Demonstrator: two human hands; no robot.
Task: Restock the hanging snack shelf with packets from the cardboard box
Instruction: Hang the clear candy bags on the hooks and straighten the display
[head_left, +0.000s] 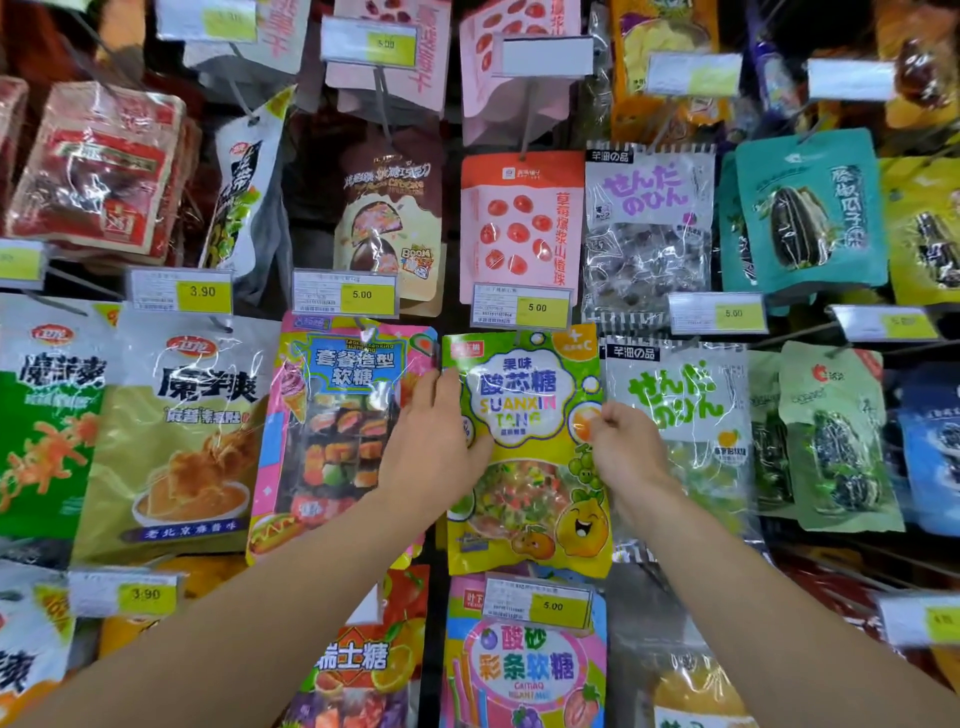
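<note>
1. Centrally in the head view, the yellow-green candy packet is held upright, long axis vertical, its top at the price tag.
2. Its left edge is gripped by the left hand, its right edge pinched by the right hand; both are equally near.

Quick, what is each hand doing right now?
Left hand: holds the left edge of the green sour candy packet.
Right hand: fingers curled, pinching the same packet's right edge.
</note>
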